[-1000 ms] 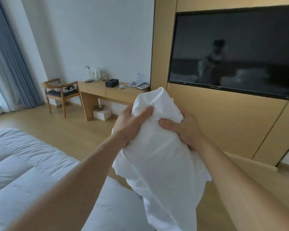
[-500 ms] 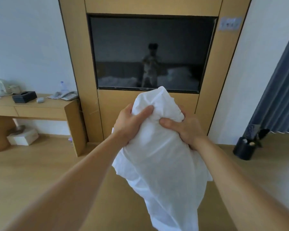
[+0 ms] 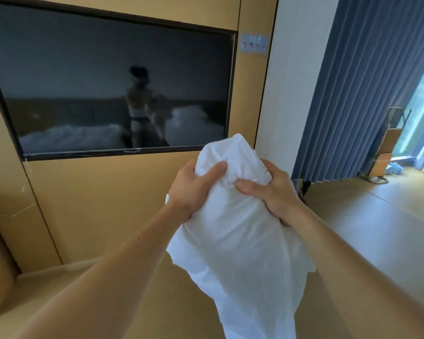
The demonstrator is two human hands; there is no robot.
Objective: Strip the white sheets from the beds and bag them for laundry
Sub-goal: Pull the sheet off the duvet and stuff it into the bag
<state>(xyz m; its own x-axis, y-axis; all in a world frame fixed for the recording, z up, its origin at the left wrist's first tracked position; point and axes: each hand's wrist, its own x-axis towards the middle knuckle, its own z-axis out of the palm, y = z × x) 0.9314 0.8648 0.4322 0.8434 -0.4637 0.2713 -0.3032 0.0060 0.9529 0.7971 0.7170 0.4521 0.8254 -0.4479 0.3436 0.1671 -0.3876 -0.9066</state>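
Note:
A bunched white sheet (image 3: 238,241) hangs in front of me, held up at chest height. My left hand (image 3: 194,189) grips its upper left side, thumb pressed into the cloth. My right hand (image 3: 272,192) grips the upper right side, fingers curled into the fabric. The top of the bundle pokes up between both hands, and the rest hangs down past the bottom edge of the view. No bed and no bag are in view.
A large dark wall-mounted TV (image 3: 108,89) in a wooden panel (image 3: 103,206) faces me. Blue curtains (image 3: 357,94) hang to the right beside a bright window, with a wooden folding rack (image 3: 384,148) on the wood floor (image 3: 377,228).
My view has swung to the right: the bed, desk and chair have left the frame, and the curtains and window have come in. Both hands keep the same grip on the sheet.

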